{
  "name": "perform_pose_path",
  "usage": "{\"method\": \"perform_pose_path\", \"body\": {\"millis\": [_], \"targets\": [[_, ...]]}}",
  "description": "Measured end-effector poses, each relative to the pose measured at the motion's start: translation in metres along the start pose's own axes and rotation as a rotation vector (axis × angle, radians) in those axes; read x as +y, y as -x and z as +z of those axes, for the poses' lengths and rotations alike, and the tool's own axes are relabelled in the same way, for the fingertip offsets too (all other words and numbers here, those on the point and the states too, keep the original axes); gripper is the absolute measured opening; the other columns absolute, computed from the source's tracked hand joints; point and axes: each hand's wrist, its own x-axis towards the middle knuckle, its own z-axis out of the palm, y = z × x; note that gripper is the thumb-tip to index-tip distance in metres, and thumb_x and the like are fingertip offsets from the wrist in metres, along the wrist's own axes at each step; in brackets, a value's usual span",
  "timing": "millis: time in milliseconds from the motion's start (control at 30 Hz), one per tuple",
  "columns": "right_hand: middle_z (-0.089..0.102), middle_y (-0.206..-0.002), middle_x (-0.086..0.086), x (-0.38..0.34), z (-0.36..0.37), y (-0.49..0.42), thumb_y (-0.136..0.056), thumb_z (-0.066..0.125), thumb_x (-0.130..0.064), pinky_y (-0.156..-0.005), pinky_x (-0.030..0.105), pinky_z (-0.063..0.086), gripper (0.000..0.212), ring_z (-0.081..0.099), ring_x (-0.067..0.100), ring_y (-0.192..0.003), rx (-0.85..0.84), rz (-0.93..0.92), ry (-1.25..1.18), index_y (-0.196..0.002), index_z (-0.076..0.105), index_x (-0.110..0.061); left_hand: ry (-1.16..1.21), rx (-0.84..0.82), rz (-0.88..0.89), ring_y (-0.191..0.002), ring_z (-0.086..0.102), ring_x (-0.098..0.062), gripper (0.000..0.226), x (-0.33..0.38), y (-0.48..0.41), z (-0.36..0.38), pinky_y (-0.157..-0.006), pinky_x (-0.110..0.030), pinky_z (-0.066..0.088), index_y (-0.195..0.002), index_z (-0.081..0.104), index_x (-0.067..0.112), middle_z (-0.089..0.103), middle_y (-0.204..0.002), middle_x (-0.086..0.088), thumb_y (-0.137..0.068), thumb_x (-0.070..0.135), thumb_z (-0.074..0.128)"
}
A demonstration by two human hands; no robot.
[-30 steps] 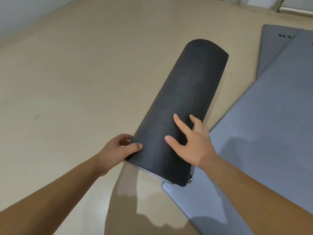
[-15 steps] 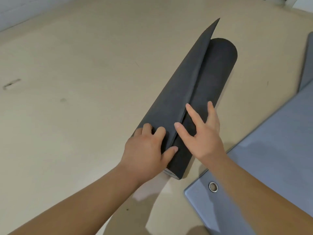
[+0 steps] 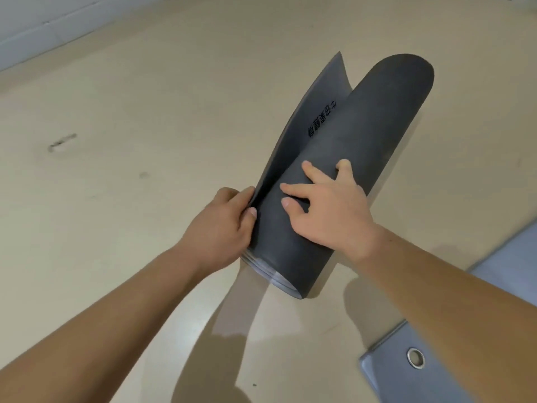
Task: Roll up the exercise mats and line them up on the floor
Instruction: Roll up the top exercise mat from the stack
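So the dark grey rolled-up foam exercise mat [image 3: 363, 146] sits right in front of the person. Its long axis runs from the end by the wrists away and off to the right, so both hands work the near end and the far end is out of reach.

The roll isn't closed. Its loose outer flap [image 3: 308, 112] stands up along the roll's left side, with black printed characters [image 3: 321, 119] on its inner face. The left hand [image 3: 220, 228] pinches that flap's edge at the near end, thumb on the inside and fingers behind. The right hand [image 3: 328, 210] lies on top of the roll with its fingers spread and fairly straight, pressing down rather than gripping.

My guess is the flap needs to wrap over the top, toward the right hand. The left hand is the one next to it, so it does the pulling while the right pins the core.

The pale beige smooth floor [image 3: 145, 97] spreads all around the roll. I can't tell if the roll rests on it or hovers. There's plenty of floor left of the roll, with a small scuff mark [image 3: 62, 142] well off that way. A flat blue-grey mat [image 3: 436, 382] with a metal eyelet [image 3: 416, 357] lies to the right of the roll's near end. A light wall [image 3: 43, 18] runs far to the roll's left.
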Motion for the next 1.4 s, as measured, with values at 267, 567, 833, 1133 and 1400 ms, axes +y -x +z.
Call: {"method": "perform_pose_path", "body": {"millis": [267, 567, 833, 1133, 1400], "targets": [[0.019, -0.17, -0.016, -0.047, -0.019, -0.058, -0.108, 0.045, -0.024, -0.111, 0.002, 0.019, 0.045, 0.022, 0.002, -0.151, 0.05, -0.095, -0.687, -0.149, 0.05, -0.042, -0.376, 0.073, 0.004, -0.143, 0.039, -0.023, 0.135, 0.01, 0.022, 0.01, -0.111, -0.04, 0.043, -0.162, 0.017, 0.018, 0.032, -0.16, 0.001, -0.06, 0.098, 0.055], [-0.001, -0.174, -0.001, -0.02, 0.055, -0.025, -0.09, 0.064, -0.066, -0.126, 0.033, 0.019, 0.08, 0.008, 0.014, -0.159, -0.099, 0.118, -0.707, -0.157, 0.02, -0.059, 0.351, -0.101, -0.215, -0.107, 0.068, 0.0, 0.073, -0.078, -0.028, -0.049, -0.098, -0.035, 0.055, -0.125, 0.058, 0.047, 0.07, -0.118, 0.026, -0.063, 0.049, 0.096], [0.008, -0.156, -0.011, -0.064, 0.038, -0.084, -0.08, 0.055, -0.083, -0.111, 0.049, 0.043, 0.077, 0.021, 0.028, -0.141, -0.045, 0.012, -0.357, -0.15, 0.03, -0.062, -0.266, 0.205, -0.036, -0.121, 0.054, -0.02, 0.086, -0.075, -0.013, -0.051, -0.087, -0.037, 0.053, -0.139, 0.053, 0.031, 0.056, -0.13, 0.008, -0.07, 0.083, 0.058], [0.013, -0.169, -0.004, -0.063, 0.058, -0.08, -0.097, 0.053, -0.062, -0.096, 0.05, 0.055, 0.06, 0.012, 0.022, -0.151, 0.082, -0.183, -0.154, -0.154, 0.034, -0.052, -0.075, 0.191, -0.193, -0.143, 0.042, -0.014, 0.13, -0.106, -0.025, -0.027, -0.114, -0.038, 0.043, -0.157, 0.036, 0.026, 0.044, -0.156, 0.012, -0.049, 0.091, 0.069], [0.001, -0.17, -0.007, -0.086, 0.058, -0.1, -0.098, 0.052, -0.063, -0.093, 0.044, 0.053, 0.065, -0.001, 0.024, -0.151, -0.064, -0.163, -0.093, -0.156, 0.024, -0.055, 0.137, 0.14, -0.297, -0.135, 0.05, -0.008, 0.127, -0.134, -0.034, -0.034, -0.109, -0.042, 0.049, -0.156, 0.036, 0.04, 0.046, -0.149, 0.026, -0.046, 0.084, 0.082]]}}
